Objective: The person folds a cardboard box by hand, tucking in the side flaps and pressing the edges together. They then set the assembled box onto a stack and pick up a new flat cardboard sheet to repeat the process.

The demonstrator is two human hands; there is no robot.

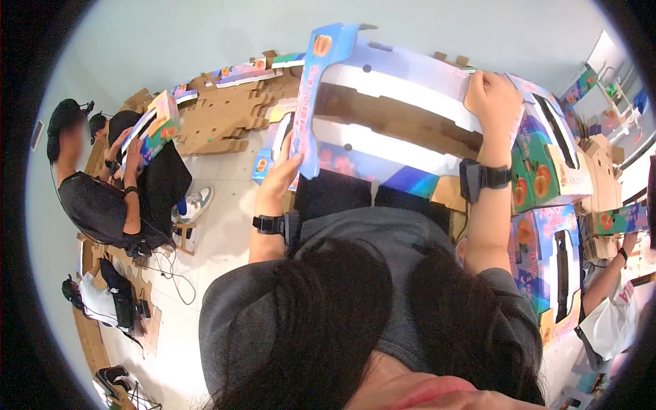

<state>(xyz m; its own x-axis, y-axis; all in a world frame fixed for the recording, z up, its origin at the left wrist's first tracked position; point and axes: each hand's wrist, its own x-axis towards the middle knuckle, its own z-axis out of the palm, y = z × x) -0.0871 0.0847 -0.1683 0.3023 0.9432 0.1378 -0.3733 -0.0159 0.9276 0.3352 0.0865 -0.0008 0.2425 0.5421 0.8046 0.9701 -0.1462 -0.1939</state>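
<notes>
In front of my torso is a partly folded cardboard fruit box [424, 65], pale blue and white with printed peaches and a long opening across its middle. Its left end panel [321, 75] stands up, blue with a peach at the top. My left hand [281, 172] grips the lower part of that panel, thumb on the near side. At the right end my right hand [493, 101] is closed, its curled fingers against the box edge; what lies within them is hidden. Both wrists wear black straps.
Peach boxes [540, 160] are stacked at my right. Flattened brown cardboard [219, 116] lies along the wall. At left a person in black [102, 205] holds a similar box [160, 130]. Another person's arm [608, 287] reaches in at far right. Cables [174, 277] lie on the floor.
</notes>
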